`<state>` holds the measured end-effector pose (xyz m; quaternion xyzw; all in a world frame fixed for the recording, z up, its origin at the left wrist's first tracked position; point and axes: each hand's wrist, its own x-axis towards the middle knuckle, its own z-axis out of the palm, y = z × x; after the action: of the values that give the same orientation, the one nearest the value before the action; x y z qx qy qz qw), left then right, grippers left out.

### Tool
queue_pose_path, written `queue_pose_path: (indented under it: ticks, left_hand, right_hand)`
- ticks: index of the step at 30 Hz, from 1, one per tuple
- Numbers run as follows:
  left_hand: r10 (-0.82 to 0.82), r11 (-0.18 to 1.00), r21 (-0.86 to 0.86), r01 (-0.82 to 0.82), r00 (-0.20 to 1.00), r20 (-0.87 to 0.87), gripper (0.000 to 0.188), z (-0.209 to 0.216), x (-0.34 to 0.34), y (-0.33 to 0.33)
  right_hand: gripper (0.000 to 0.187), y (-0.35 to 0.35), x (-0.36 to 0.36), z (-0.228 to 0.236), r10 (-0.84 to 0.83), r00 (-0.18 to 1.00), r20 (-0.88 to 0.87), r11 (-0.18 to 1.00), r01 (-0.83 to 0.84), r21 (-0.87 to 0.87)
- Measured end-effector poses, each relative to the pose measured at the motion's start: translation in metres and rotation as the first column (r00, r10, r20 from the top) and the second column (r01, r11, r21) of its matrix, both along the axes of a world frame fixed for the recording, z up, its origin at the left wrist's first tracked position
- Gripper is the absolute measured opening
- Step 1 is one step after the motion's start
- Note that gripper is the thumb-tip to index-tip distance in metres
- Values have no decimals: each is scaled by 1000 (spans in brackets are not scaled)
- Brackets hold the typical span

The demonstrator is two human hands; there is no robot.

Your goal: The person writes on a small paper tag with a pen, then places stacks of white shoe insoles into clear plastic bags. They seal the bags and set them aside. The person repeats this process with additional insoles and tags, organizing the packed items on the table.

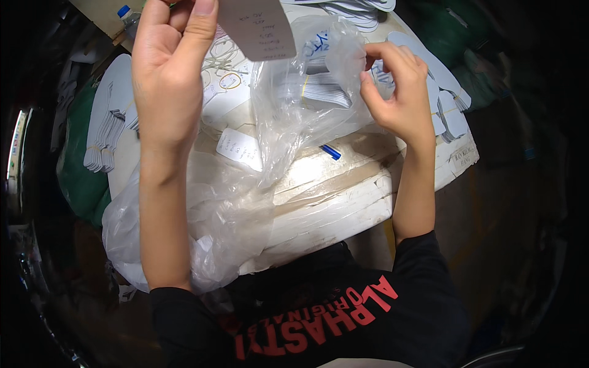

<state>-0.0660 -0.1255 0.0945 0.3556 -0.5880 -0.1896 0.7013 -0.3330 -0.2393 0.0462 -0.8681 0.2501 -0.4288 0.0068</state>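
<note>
Clear, crinkled plastic fills the middle of the view: a thin transparent bag [307, 92] is held up over the bench [343, 190], its mouth raised toward the top and its lower part trailing down to the left. The right hand [396, 92] pinches the bag's upper edge, thumb and fingertips closed together on the film. Inside the bag, near that hand, a bundle of flat white cut pieces [325, 92] shows through the plastic, bound with a yellowish band.

The left hand [169, 67] is raised at the upper left, thumb and fingers closed on a small paper slip [256, 27] with handwritten lines on it; the slip hangs just beside the bag's top edge, and whether the two touch cannot be told.

Below the left forearm lies a second, larger heap of clear plastic [208, 227], bunched at the bench's near-left edge and spilling over it. A small white paper tag [238, 147] rests on the bench beside the hanging bag, and a blue pen [330, 152] lies just to the right of it. The bench top is covered with stacked pale sheets. More white cut shapes are fanned out in a stack at the far left [107, 132] and at the far right [448, 104]. A plastic bottle with a blue cap [129, 18] stands at the upper left corner.
</note>
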Motion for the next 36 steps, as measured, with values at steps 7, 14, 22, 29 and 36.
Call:
queue_pose_path:
  ticks: [7, 14, 22, 29, 36]
  left_hand:
    - [144, 808, 584, -76, 987, -70, 19, -55, 54, 41]
    - [227, 789, 609, 78, 884, -408, 25, -85, 86, 48]
    - [-96, 782, 387, 489, 708, -700, 16, -91, 100, 55]
    - [-148, 774, 349, 528, 687, -711, 13, -84, 98, 60]
    - [80, 754, 550, 360, 780, -621, 15, -91, 90, 52]
  right_hand:
    - [19, 91, 76, -33, 644, 763, 55, 718, -627, 301]
    - [46, 98, 99, -72, 320, 838, -443, 939, -216, 269]
    - [52, 105, 101, -70, 326, 841, -432, 894, -127, 429]
    - [57, 103, 100, -65, 339, 856, -390, 830, -76, 553]
    - [55, 81, 56, -21, 499, 855, 140, 483, -409, 775]
